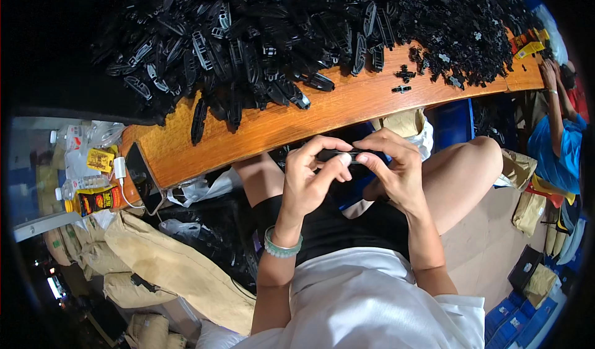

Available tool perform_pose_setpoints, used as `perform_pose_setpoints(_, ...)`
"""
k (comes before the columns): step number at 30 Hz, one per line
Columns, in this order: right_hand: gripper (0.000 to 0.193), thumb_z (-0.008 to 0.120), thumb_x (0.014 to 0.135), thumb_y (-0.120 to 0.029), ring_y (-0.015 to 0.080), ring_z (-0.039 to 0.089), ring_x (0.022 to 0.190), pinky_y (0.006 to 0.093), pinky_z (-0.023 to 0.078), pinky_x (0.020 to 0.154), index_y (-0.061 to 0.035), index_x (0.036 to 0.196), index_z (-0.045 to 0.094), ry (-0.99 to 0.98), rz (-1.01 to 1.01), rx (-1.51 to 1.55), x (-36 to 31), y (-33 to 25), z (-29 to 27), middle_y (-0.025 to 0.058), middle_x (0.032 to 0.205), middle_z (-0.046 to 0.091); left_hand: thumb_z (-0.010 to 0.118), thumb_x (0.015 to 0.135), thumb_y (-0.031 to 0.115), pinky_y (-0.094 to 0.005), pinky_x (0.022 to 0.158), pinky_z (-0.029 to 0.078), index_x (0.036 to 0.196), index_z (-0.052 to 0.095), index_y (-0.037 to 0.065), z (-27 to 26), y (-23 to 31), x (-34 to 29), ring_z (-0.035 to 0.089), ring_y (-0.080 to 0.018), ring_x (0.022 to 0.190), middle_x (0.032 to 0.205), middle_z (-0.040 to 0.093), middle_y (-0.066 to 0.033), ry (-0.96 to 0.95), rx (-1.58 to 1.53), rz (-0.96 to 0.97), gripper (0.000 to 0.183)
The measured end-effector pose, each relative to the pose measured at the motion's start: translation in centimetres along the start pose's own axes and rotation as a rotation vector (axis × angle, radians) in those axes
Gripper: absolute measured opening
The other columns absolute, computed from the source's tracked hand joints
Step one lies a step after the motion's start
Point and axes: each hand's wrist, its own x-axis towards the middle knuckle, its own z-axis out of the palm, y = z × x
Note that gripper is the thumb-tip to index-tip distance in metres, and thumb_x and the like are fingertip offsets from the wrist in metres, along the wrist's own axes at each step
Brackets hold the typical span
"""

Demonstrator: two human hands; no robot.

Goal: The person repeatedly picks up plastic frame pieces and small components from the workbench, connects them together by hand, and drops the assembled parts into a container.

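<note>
Over my lap, in front of the table edge, both hands meet on one slim black plastic part (354, 156). My left hand (310, 174), with a pale green bracelet at the wrist, pinches its left end between thumb and fingers. At the other end, the thumb and fingers of my right hand (398, 168) are closed on the same part. My fingers cover most of it, so its full shape is hidden. Beyond my hands, long black plastic clip-like pieces (248, 52) lie heaped on the wooden table (260, 132). Smaller black pieces (455, 36) form a heap at the right.
At the left table end stand a dark-screened device (145, 178) with a white cable, plastic bottles (87, 183) and snack packets (100, 200). Brown sacks (167, 268) lie at lower left. A co-worker in blue (558, 148) reaches onto the table's far right. A blue bin (452, 123) sits below the table.
</note>
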Motion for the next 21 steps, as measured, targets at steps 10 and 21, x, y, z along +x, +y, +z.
perform_pose_setpoints(10,0.016,0.067,0.071,0.004,0.0253,0.056,0.082,0.0333,0.046,0.072,-0.0017,0.086,0.067,0.512,-0.217,-0.824,4.6,5.7,-2.7,0.0091,0.092,0.058,0.059,0.085,0.003,-0.0289,0.048,0.045,0.091,0.055,0.0,-0.4,-0.7,5.3,0.061,-0.0162,0.053,0.074,0.061,-0.011,0.323,0.54,0.156,0.008)
perform_pose_setpoints(21,0.015,0.055,0.086,0.006,0.0186,0.066,0.077,0.0246,0.055,0.071,0.007,0.1,0.06,0.475,0.036,0.346,2.5,4.5,1.1,0.011,0.095,0.057,0.057,0.075,0.004,-0.0304,0.055,0.051,0.077,0.058,0.0,0.4,0.3,7.4,0.062,-0.0224,0.065,0.076,0.056,-0.0117,0.032,1.613,0.544,0.004)
